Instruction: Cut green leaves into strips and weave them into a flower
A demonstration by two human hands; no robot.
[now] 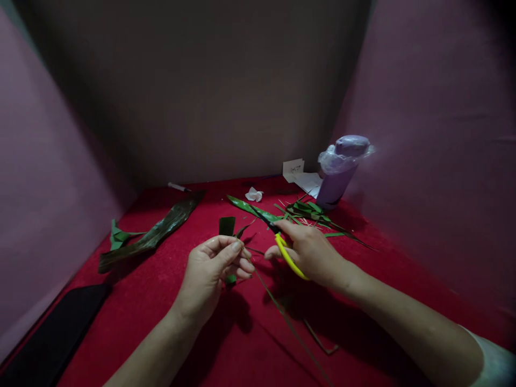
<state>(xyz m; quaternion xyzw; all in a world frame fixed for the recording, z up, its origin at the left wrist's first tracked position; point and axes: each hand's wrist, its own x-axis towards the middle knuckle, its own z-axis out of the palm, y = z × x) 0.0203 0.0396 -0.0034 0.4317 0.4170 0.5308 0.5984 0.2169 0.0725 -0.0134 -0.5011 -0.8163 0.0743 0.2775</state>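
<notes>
My left hand [217, 263] pinches a piece of green leaf [227, 226], whose square end sticks up above the fingers. From the same pinch a long thin strip [278, 305] trails down toward the lower right. My right hand [312, 250] grips a pair of scissors with yellow handles [289, 257] and dark blades. The blades point up and left, apart from the leaf in my left hand. Behind their tips lies a glossy green leaf [245, 206]. Fingers partly hide the held leaf and the scissor loops.
Long dark leaves [161, 231] lie at left, near a black flat object [60, 328]. Cut leaf scraps [310, 210] are piled at right beside a purple container with plastic wrap [337, 183]. Crumpled white tissue [253, 194], a white pen-like item [177, 187] and papers [308, 183] sit farther back.
</notes>
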